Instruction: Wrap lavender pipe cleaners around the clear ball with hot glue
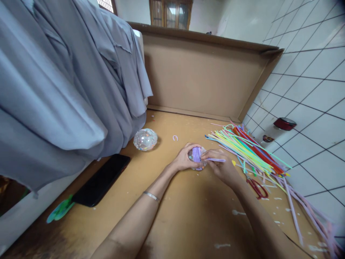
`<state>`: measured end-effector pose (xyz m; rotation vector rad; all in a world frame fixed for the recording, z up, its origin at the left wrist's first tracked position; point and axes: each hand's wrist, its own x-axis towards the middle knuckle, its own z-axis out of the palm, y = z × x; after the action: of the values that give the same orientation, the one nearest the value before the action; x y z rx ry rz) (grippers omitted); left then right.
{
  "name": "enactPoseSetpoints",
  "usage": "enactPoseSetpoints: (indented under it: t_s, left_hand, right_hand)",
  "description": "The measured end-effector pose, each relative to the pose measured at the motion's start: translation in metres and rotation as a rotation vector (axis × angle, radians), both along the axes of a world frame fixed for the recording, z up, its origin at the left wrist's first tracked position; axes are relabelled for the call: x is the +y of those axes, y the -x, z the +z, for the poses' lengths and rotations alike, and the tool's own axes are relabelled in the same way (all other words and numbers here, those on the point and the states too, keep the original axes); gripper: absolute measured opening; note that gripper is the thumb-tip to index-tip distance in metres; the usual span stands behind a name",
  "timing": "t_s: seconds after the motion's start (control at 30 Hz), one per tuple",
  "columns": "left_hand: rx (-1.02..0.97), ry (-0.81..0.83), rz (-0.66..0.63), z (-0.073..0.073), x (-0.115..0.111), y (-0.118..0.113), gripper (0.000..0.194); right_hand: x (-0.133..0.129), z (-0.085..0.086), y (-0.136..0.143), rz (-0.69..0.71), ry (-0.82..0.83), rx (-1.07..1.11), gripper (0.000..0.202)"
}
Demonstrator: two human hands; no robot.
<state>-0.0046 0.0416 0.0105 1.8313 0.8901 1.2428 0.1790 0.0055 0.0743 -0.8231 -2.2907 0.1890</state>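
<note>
My left hand is wrapped around a small clear, rounded piece with coloured specks, just above or on the wooden table. Side-by-side rows of purple pipe cleaner cover part of it. In my right hand, finger and thumb pinch a purple pipe cleaner against the piece's right side, and its end sticks out to the right. The fingers hide much of the rounded piece. A similar clear, speckled dome sits farther back on the left. A pale pink curved bit lies behind my hands.
To the right lie a bundle of coloured pipe cleaners and red-handled scissors. A red-lidded jar stands by the tiled wall. A black phone and a green item are left. Cardboard closes the back; grey cloth hangs left.
</note>
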Motion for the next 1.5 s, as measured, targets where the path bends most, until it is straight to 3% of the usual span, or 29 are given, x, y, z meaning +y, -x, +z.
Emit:
enactPoseSetpoints:
  t_s: [0.27, 0.77, 0.97, 1.3, 1.5]
  left_hand:
    - [-0.036, 0.029, 0.000, -0.0023, 0.0006, 0.0008, 0.068]
    - [-0.056, 0.118, -0.004, -0.0019, -0.0015, 0.0014, 0.067]
    - [-0.085, 0.159, 0.025, -0.0008, -0.0039, 0.0011, 0.079]
    - [-0.057, 0.010, 0.122, -0.0047, -0.0031, -0.0026, 0.067]
    - [-0.058, -0.081, 0.107, -0.0082, -0.0014, -0.0025, 0.059]
  right_hand:
    - [0.0018, -0.0049, -0.0019, 0.021, 0.020, -0.056, 0.020]
    - [-0.0021, -0.0036, 0.0045, 0.040, 0.057, 0.047, 0.021]
    - [-0.0031, -0.0053, 0.0074, 0.020, 0.040, 0.044, 0.018]
    - [0.0007, -0.0085, 0.0063, 0.022, -0.002, 0.048, 0.017]
    - [0.0016, -0.0097, 0.0056, 0.006, 0.001, 0.069, 0.018]
